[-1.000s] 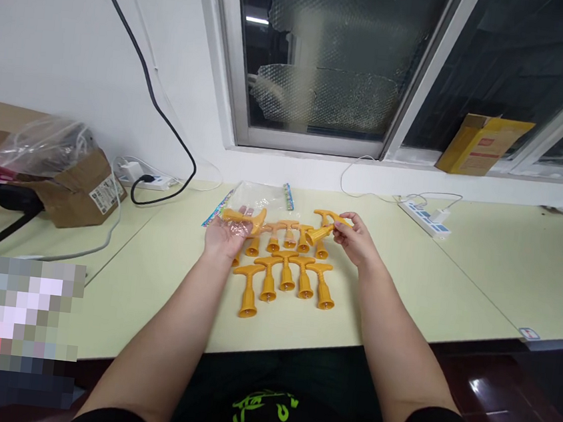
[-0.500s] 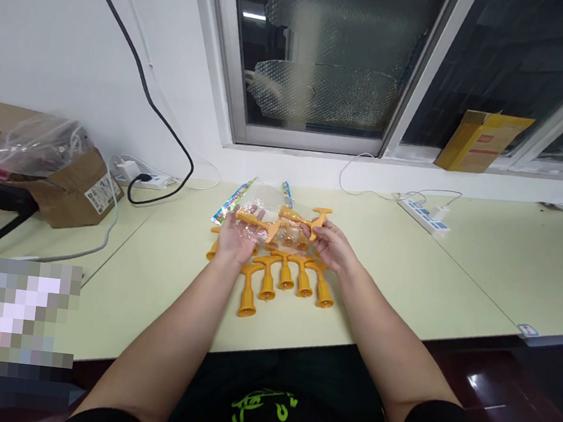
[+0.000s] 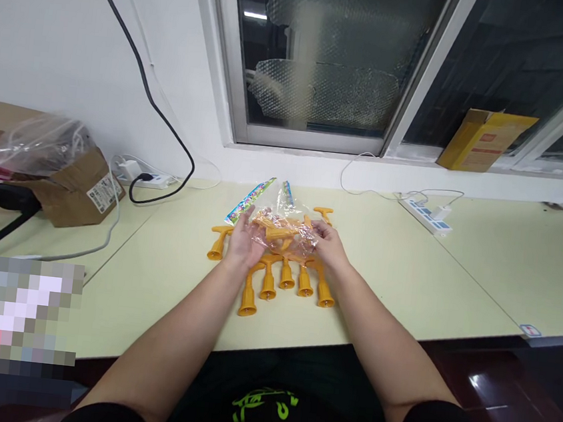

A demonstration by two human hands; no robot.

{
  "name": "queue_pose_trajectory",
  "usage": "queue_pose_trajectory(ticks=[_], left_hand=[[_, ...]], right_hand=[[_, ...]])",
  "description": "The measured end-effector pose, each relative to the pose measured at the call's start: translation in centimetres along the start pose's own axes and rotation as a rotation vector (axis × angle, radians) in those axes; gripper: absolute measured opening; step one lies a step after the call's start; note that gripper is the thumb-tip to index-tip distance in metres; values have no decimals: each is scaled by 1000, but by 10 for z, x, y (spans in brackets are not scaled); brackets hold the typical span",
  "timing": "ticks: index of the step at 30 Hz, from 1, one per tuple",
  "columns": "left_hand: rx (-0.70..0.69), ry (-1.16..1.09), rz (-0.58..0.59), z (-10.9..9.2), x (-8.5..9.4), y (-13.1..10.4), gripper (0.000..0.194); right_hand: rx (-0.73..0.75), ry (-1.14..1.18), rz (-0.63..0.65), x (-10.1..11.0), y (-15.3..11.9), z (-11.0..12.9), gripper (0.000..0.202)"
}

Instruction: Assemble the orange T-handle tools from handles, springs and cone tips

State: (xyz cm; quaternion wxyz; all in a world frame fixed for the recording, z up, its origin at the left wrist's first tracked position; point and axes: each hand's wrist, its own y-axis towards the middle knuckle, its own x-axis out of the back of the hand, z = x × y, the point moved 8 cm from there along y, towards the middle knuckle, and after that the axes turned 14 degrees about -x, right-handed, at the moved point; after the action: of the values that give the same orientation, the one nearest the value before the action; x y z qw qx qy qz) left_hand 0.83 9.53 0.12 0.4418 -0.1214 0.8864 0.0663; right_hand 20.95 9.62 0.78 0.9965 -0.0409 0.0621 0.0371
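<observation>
A clear plastic bag (image 3: 289,205) with a colourful printed strip is held up between my hands, with orange T-handled pieces (image 3: 282,232) inside it. My left hand (image 3: 247,241) cups the bag's left side, fingers wrapped round it. My right hand (image 3: 327,243) pinches the bag's right edge. Below the bag, several orange bell-ended pieces (image 3: 268,283) lie in a row on the pale table (image 3: 395,277). One more orange piece (image 3: 217,244) rests left of my left hand, and another (image 3: 323,213) lies beyond my right hand.
At the left stands an open cardboard box (image 3: 80,190) with plastic bags on it. White power strips lie at the back left (image 3: 154,181) and back right (image 3: 426,217), with cables. A yellow carton (image 3: 487,142) leans on the window sill.
The orange piece from my right hand is now in the bag, and the piece by my left hand has shifted right with the bag. My hands have come closer together.
</observation>
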Motion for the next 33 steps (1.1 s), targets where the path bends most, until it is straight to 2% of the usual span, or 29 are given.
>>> queue_pose_trajectory(ticks=[3,7,11,15,19,26,33], left_hand=[[20,19,19,2,0,0,33],[59,26,51,8,-3,-4,31],[54,-4,30,12,-7,-8,28],[93,-13,56,17,-16,-13,23],[95,-23,40,18,-17,-14,26],[100,-22,1,15,-7,-7,34],[124,-17,70,17,-12,-9,41]], right_hand=[[-147,158,29,-5,1,-12,46],[-231,298,30,-11,2,-21,46],[-153,194,-11,-10,3,-16,48],[-45,136,-21,-11,2,-10,58],[-28,105,-52,-10,2,-10,62],[-45,16,14,-14,-2,-3,67],[-58,94,23,-18,-3,-6,44]])
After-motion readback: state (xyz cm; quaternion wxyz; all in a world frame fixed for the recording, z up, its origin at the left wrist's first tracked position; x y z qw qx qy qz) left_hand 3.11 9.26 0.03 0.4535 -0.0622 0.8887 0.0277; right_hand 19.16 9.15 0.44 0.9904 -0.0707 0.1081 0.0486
